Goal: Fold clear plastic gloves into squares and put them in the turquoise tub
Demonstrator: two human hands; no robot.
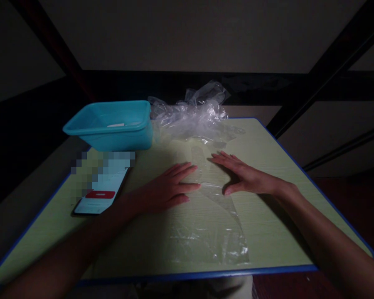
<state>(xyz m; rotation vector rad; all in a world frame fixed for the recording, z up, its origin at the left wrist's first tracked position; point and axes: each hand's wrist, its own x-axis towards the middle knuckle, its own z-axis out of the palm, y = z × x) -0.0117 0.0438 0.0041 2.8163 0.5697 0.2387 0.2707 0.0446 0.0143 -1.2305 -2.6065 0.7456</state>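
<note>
A clear plastic bag lies flat on the table, its lower end near the front edge and a fold running across its right side. My left hand rests over the bag's left part with fingers spread, holding nothing. To the right, my right hand hovers or rests lightly by the bag's upper right side, thumb apart from the fingers, also without anything in it. Whether the right fingertips touch the plastic, I cannot tell. Behind both hands sits a crumpled heap of clear plastic bags.
A turquoise plastic basin stands at the back left with something white inside. In front of it lies a phone with a lit screen, partly blurred out. The pale table has a blue edge. A dark wall and slanting bars rise behind.
</note>
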